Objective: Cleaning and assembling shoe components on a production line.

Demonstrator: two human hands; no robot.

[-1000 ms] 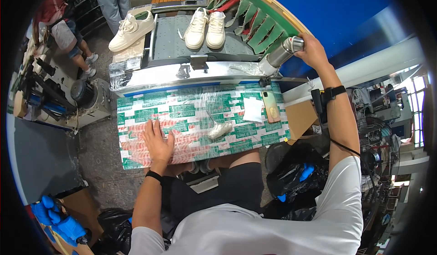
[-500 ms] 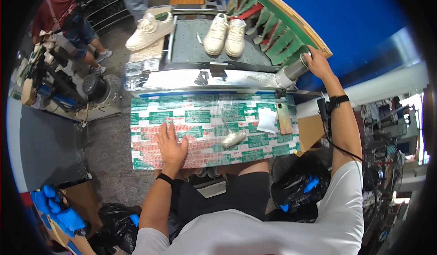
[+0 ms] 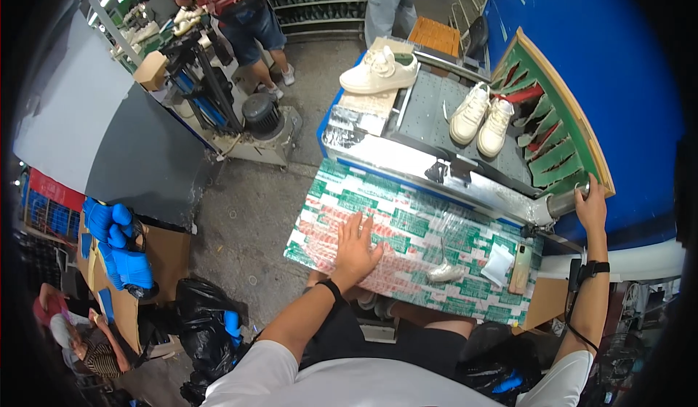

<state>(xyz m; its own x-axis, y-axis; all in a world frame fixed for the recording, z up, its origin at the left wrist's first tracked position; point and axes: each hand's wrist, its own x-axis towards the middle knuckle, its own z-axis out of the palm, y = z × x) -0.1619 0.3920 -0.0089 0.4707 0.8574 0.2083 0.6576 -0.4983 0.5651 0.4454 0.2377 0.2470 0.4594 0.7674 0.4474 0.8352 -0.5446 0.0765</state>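
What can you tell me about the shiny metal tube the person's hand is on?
The metal tube is a short, silvery cylinder with a dull shine, sticking out sideways from the end of a long foil-covered bar at the table's far edge. Its round end faces right. The right hand rests over that end; the green-and-red patterned table lies just below it.

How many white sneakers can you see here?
3: one sneaker alone at the far end of the grey machine bed, a pair side by side beside the green rack. Others may be hidden.

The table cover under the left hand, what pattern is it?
Table cover: green, red and white rectangular blocks, seen in the head view.
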